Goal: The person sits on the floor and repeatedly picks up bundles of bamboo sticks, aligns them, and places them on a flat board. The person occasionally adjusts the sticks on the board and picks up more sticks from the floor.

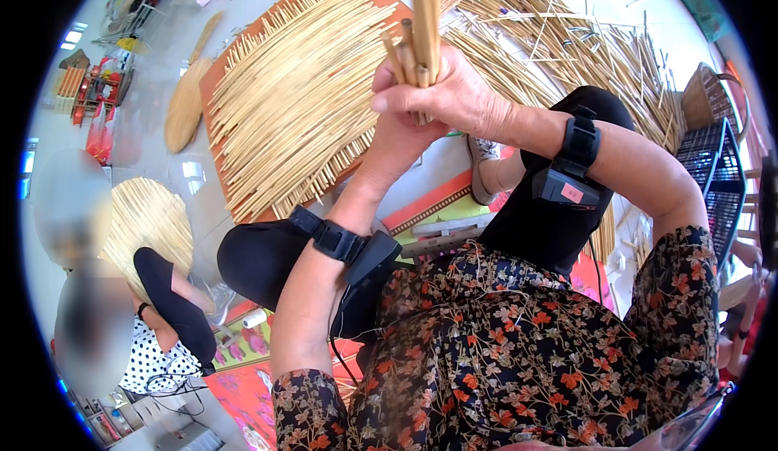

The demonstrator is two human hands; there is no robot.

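Note:
A bundle of dry straw-coloured stalks [425, 13] rises upright in front of me, its lower cut ends showing at different heights. My right hand [455, 86] is wrapped round it near those ends, the thumb pointing left across the stalks. Just below, my left hand [399, 131] is closed round the same bundle, its fingers partly covered by the right one. Behind my hands lies a large panel of stalks laid side by side [300, 86], with uneven ends, on an orange-brown board [212, 98].
Loose stalks [559, 38] are heaped at the far right. A wooden paddle-shaped board [186, 111] lies left of the panel. Another person sits at the left beside a round stalk mat [150, 216]. Dark baskets [709, 159] stand at the right. A patterned red mat [247, 386] lies below me.

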